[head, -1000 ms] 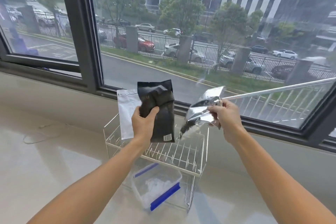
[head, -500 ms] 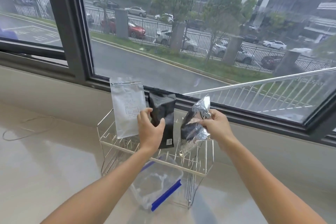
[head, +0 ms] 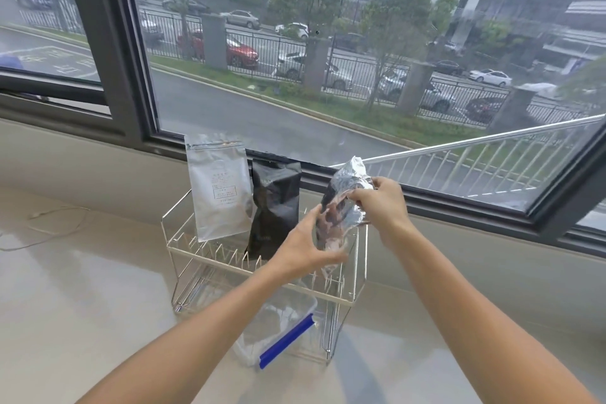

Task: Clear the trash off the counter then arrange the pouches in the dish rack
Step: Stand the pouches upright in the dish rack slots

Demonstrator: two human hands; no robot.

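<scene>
A wire dish rack stands on the pale counter below the window. A white pouch stands upright in its left slots. Beside it a black pouch stands upright in the middle, with nothing holding it. At the rack's right end a shiny silver pouch is held upright over the slots. My right hand grips its upper part. My left hand wraps its lower part from the left.
A clear plastic container with a blue strip sits under the rack's front. A thin white cable lies on the counter at far left. The window sill and dark frame run just behind the rack.
My left hand let go of the black pouch, which now stands in the rack, and moved right onto the silver pouch. The silver pouch came down toward the rack's right slots.
</scene>
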